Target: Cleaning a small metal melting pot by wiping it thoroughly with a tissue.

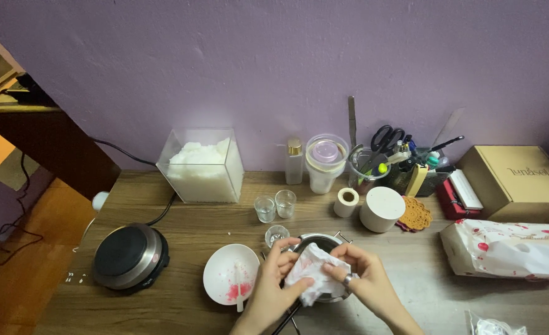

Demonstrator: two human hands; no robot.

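Note:
My left hand (pixel 273 279) and my right hand (pixel 360 277) both grip a crumpled white tissue (pixel 312 273) with pink stains, pressed into a small metal pot (pixel 315 239) at the table's front centre. The pot's dark handle pokes out below my left hand. Just left of it lies a white bowl (pixel 231 273) smeared with red-pink residue. A small glass (pixel 276 234) stands right behind my left hand.
A round black hot plate (pixel 129 255) sits front left, its cord running back. Behind are a clear box of white flakes (pixel 203 164), two small glasses (pixel 274 206), a bottle, a lidded cup, a white cylinder (pixel 382 208), a cup of scissors and pens, a cardboard box (pixel 516 181) and a tissue pack (pixel 510 248).

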